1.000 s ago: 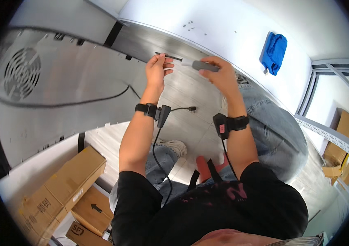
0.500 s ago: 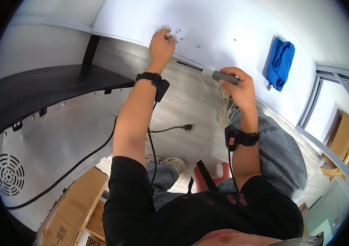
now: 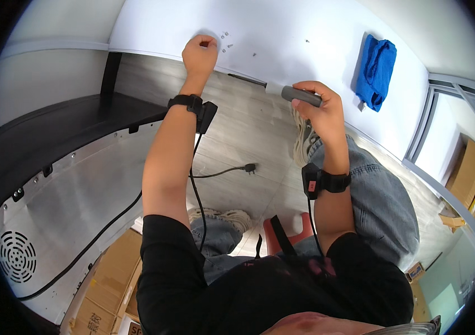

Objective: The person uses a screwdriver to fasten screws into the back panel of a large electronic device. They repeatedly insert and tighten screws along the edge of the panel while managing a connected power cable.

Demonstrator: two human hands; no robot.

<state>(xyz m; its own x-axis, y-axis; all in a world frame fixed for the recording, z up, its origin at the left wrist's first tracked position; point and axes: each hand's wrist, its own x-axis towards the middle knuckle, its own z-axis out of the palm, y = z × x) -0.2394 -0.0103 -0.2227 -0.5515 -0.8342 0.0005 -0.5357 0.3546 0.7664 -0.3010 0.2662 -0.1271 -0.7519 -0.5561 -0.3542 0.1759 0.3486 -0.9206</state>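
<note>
My left hand (image 3: 199,57) is over the white tabletop at its near edge, thumb and fingertips brought together in a pinch. Whatever lies between them, if anything, is too small to make out. Several small screws (image 3: 229,46) lie loose just right of those fingertips. My right hand (image 3: 322,106) grips a screwdriver (image 3: 304,95) by its grey handle. Its long dark shaft points left, toward the left hand, and the tool is held level in front of the table edge, apart from the screws.
A folded blue cloth (image 3: 376,73) lies on the right of the white table (image 3: 282,28). At left stands a metal cabinet (image 3: 81,184) with a black top and a cable across it. A black plug (image 3: 250,168) is above the floor. Cardboard boxes (image 3: 106,279) stand lower left.
The fingers of my left hand have closed together beside the screws. The whole view has shifted slightly, and my right hand still holds the screwdriver in much the same pose.
</note>
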